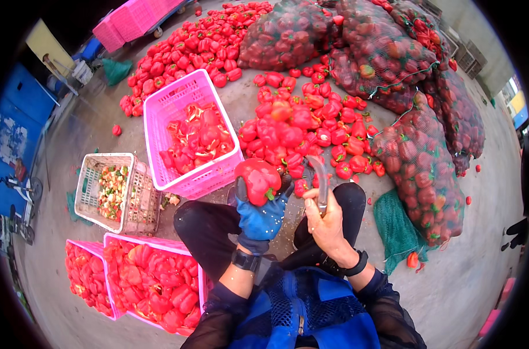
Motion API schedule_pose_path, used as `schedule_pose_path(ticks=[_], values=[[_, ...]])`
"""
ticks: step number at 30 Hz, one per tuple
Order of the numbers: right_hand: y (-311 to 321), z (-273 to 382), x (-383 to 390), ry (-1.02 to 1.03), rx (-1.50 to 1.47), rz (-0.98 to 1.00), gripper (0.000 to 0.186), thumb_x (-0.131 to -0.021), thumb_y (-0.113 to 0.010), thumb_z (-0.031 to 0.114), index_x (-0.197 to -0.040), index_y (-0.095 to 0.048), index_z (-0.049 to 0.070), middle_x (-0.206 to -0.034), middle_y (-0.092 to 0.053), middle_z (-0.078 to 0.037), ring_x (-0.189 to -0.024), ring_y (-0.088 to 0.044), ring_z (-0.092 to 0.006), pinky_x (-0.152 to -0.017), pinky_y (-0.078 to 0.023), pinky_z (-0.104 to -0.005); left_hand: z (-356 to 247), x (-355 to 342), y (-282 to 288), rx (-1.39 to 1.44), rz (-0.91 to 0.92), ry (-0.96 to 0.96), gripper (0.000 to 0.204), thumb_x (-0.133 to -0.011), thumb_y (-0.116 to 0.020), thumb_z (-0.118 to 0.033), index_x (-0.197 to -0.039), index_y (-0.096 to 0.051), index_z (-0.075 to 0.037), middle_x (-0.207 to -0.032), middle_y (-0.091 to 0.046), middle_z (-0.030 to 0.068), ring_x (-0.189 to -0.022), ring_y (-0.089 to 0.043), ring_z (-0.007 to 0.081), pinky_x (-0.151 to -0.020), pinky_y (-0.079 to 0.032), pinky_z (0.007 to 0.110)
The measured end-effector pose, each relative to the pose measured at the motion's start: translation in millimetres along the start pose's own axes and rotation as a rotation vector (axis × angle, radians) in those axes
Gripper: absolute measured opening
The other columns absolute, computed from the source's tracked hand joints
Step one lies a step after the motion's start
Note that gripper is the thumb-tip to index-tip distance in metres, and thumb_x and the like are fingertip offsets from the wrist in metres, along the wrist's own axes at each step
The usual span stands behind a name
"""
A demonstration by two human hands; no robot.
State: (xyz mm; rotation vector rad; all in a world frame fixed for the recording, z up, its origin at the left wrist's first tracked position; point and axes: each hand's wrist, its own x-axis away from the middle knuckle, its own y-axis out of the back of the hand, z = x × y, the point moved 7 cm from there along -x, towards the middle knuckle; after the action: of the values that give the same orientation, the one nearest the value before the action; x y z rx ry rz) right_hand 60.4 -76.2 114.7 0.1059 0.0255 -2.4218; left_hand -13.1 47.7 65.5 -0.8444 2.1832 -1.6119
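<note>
Your left fingers [286, 186] hold the pepper [258, 179], likely light, firm, slick; hug its sides; right fingers [333, 210] grip the knife [321, 175]

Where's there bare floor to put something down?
Mostly bare floor lies right of the green net and mesh sacks, and left of the heaped pink crates. It's crowded straight ahead, where loose peppers lie beside those sacks.
</note>
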Motion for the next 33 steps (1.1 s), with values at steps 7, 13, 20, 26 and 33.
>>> schedule_pose_path(ticks=[7,13,20,26,33], values=[[-26.6,-10.5,-34.9,-0.461,-0.197,0.493,0.064,-0.084,-0.075,0.026,-0.133,-0.042,0.003,-0.066,-0.052,0.000,-0.043,-0.046,-0.0068,-0.039,-0.038,-0.0224,8.1,17.7,34.6,-0.422,-0.003,-0.039,0.066,-0.092,-0.053,-0.052,-0.137,-0.043,-0.005,-0.131,-0.053,0.0115,-0.119,-0.052,0.0248,-0.101,-0.041,0.038],[-14.1,-57.1,-29.8,-0.121,-0.164,0.249,0.065,-0.079,-0.077,0.017,-0.132,-0.042,0.003,-0.083,-0.061,-0.005,-0.068,-0.060,-0.0108,-0.061,-0.051,-0.0258,-10.5,20.6,-12.4,-0.939,-0.002,-0.050,0.046,-0.089,-0.065,-0.023,-0.127,-0.051,-0.002,-0.116,-0.060,0.0082,-0.104,-0.057,0.0147,-0.088,-0.048,0.030],[-10.7,-38.4,-16.3,-0.188,0.021,0.305,0.067,-0.074,-0.082,0.018,-0.128,-0.046,0.001,-0.093,-0.062,-0.006,-0.074,-0.060,-0.0125,-0.064,-0.049,-0.0272,-6.9,30.5,-1.6,-0.848,-0.039,-0.109,0.038,-0.084,-0.068,-0.015,-0.118,-0.057,-0.002,-0.106,-0.062,0.0051,-0.095,-0.060,0.0138,-0.082,-0.049,0.029],[-10.0,-44.1,-1.6,-0.411,-0.164,0.363,0.060,-0.079,-0.079,0.018,-0.126,-0.045,0.003,-0.085,-0.060,-0.002,-0.060,-0.052,-0.0054,-0.051,-0.042,-0.0215,-7.4,38.3,8.4,-0.982,-0.017,-0.111,0.039,-0.084,-0.068,-0.014,-0.119,-0.056,-0.002,-0.108,-0.063,0.0066,-0.097,-0.061,0.0149,-0.083,-0.050,0.030],[-13.7,-50.7,15.7,-0.492,-0.356,0.358,0.054,-0.080,-0.078,0.019,-0.122,-0.048,0.004,-0.079,-0.061,-0.001,-0.053,-0.049,-0.0042,-0.044,-0.038,-0.0188,-12.1,46.3,-19.3,-0.787,0.140,0.041,0.046,-0.080,-0.068,-0.012,-0.123,-0.053,-0.001,-0.115,-0.062,0.0078,-0.101,-0.061,0.0175,-0.087,-0.049,0.030]])
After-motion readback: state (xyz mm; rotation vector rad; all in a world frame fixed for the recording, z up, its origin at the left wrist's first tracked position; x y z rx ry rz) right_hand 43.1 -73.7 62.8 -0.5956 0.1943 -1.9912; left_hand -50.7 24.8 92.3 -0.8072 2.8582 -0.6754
